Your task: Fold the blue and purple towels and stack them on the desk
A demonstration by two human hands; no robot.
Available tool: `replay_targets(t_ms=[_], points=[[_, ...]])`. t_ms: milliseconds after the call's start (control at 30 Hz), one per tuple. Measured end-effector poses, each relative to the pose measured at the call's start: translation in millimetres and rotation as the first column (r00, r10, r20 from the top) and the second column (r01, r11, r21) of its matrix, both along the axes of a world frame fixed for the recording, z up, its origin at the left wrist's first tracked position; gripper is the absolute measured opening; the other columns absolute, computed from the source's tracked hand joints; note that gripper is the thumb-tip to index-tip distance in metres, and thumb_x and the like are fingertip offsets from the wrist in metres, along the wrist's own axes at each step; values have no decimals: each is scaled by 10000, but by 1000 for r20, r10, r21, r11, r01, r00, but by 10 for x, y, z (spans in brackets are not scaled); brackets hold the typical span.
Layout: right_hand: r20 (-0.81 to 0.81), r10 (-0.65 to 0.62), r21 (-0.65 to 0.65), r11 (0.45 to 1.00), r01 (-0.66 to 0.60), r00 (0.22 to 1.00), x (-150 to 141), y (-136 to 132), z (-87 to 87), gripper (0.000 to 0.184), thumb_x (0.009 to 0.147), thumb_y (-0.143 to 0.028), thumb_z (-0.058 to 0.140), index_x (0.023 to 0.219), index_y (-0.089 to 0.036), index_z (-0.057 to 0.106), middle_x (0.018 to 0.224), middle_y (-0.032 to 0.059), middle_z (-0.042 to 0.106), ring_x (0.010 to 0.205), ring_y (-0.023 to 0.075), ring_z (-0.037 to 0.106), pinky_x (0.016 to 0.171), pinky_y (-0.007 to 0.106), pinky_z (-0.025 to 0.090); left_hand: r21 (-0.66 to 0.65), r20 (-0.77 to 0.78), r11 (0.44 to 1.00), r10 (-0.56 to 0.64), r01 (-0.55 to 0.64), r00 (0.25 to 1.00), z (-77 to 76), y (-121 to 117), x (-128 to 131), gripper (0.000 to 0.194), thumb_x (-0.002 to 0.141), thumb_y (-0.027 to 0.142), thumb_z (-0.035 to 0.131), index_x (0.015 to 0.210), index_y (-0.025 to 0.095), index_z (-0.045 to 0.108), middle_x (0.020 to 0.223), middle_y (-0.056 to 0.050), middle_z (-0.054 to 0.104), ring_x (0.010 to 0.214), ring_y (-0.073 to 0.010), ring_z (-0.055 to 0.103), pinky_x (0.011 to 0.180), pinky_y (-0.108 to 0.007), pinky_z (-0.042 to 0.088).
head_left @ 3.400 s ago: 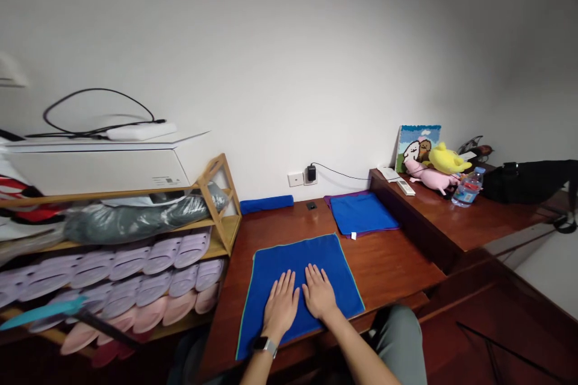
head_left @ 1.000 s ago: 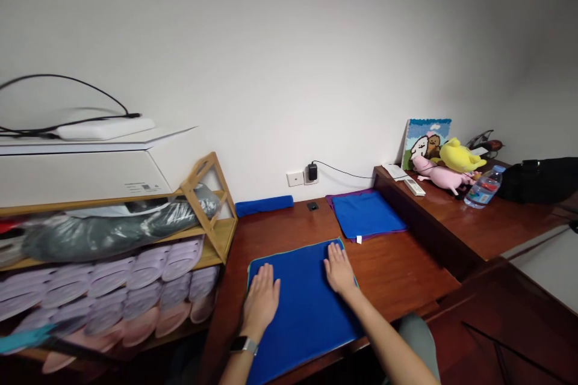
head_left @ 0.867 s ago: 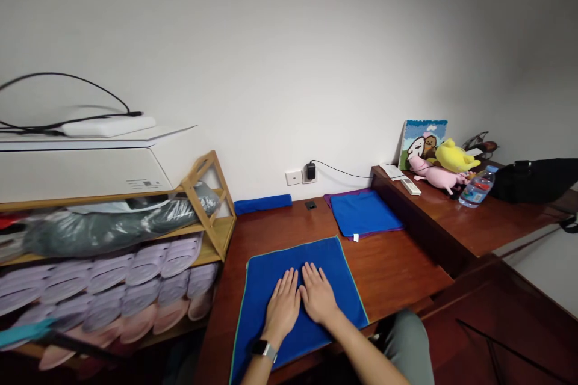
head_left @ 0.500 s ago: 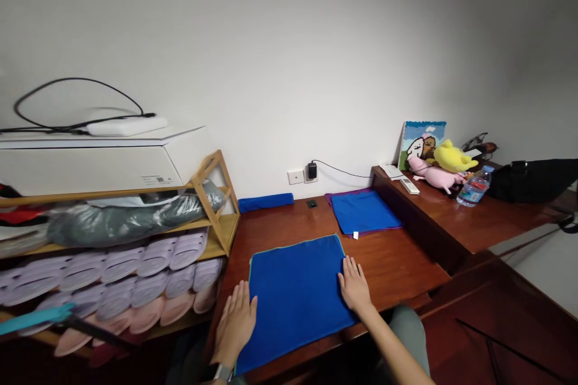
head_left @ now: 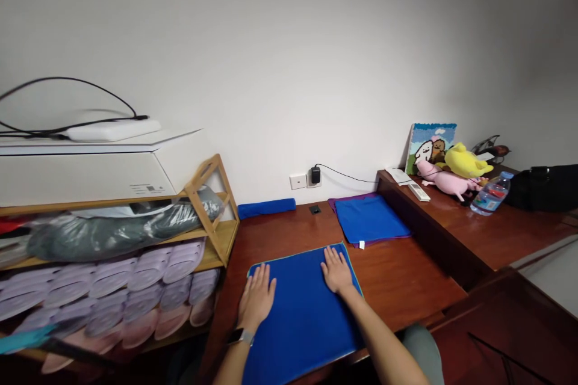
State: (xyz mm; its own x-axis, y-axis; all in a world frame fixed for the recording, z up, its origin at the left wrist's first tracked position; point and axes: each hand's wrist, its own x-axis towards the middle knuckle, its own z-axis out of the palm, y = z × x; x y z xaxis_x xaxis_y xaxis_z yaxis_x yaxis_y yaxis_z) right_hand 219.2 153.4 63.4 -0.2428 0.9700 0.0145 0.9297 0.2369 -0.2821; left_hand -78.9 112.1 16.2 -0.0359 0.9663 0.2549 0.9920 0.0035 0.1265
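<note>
A blue cloth (head_left: 301,319) with a thin light-green edge lies spread flat on the brown wooden desk (head_left: 397,274) in front of me. My left hand (head_left: 257,298) rests flat near its far left corner, fingers stretched forward. Close to the far right corner, my right hand (head_left: 337,271) lies palm down with fingers extended. Neither hand grips anything. Beyond, against the raised ledge, lies a stack of folded blue and purple cloths (head_left: 372,218) with a white tag. A rolled blue cloth (head_left: 266,208) sits along the wall.
At left stands a wooden rack (head_left: 212,216) with several slippers (head_left: 149,267) and a white box (head_left: 81,177) on top. The raised right surface holds a remote (head_left: 419,192), plush toys (head_left: 467,162), a water bottle (head_left: 492,194) and a black bag (head_left: 542,186). A charger (head_left: 315,175) is plugged into the wall.
Both hands have slid from the cloth's side edges forward and inward, onto its far part. The cloth still lies flat. My view has shifted slightly.
</note>
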Motion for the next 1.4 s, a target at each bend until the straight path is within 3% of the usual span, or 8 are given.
replay_targets(t_ms=[200,500,700,800,933,1067,1233,1400], points=[[32,-90,-40,995,91,995,407,33,162,639,1107,-371,230,1695,-126,268,1755,84,230,1643,226,163,1328,441,122,-14,-8,998,64,-64,998,10,-191,-371,733,1019,455,213,1598,64,432,1678,-148,446,1563,-271,422,1298,-497,310],[-146,-84,172,979,109,986,239,-1143,-181,537,1089,-389,390,1594,-267,523,1660,59,479,1558,267,388,1306,473,235,55,-120,967,252,-247,960,226,-662,-289,738,970,384,236,1542,-4,497,1617,-218,524,1507,-324,492,1285,-509,295],[-116,115,105,989,-103,987,791,-709,80,508,1104,-389,363,1586,-348,515,1679,1,455,1581,229,341,1316,487,186,25,-344,989,144,-144,928,537,-1281,-74,666,987,406,289,1311,21,725,1333,-271,740,1223,-382,699,1182,-569,386],[-85,-33,158,986,47,996,1110,-576,263,476,1058,-273,423,1486,-270,631,1598,73,558,1503,245,455,1261,430,296,-25,-339,992,109,-125,935,726,-1441,97,672,1022,418,248,1018,68,822,996,-253,813,981,-378,748,972,-536,506],[-83,-444,161,878,451,892,1423,-807,313,375,1049,-272,444,1216,-170,764,1280,186,733,1221,295,675,1037,375,486,-42,-163,997,56,-64,985,1093,-962,399,534,1015,391,319,1076,155,795,1043,-185,797,1019,-343,721,861,-452,526],[-131,-622,-159,782,602,772,1462,-1069,280,437,1061,-463,473,1055,-171,798,1080,199,793,1060,336,758,849,370,549,-142,53,989,-25,33,998,1301,84,837,512,998,440,402,1252,142,732,1271,-196,752,1224,-333,658,1021,-431,493],[-152,-693,-281,714,641,705,1236,-988,255,401,1028,-493,516,1027,-210,800,1096,179,806,1064,345,770,821,388,567,-238,191,971,27,19,981,1176,1012,1270,434,917,459,547,1139,146,752,1271,-245,749,1256,-401,655,1018,-490,498],[-284,-686,-187,725,663,670,1114,-819,73,205,962,-370,566,922,-260,735,955,122,811,944,324,785,767,379,567,-272,445,955,15,119,895,1038,1249,1244,249,817,490,679,765,247,674,876,-101,790,1004,-330,746,893,-413,531]])
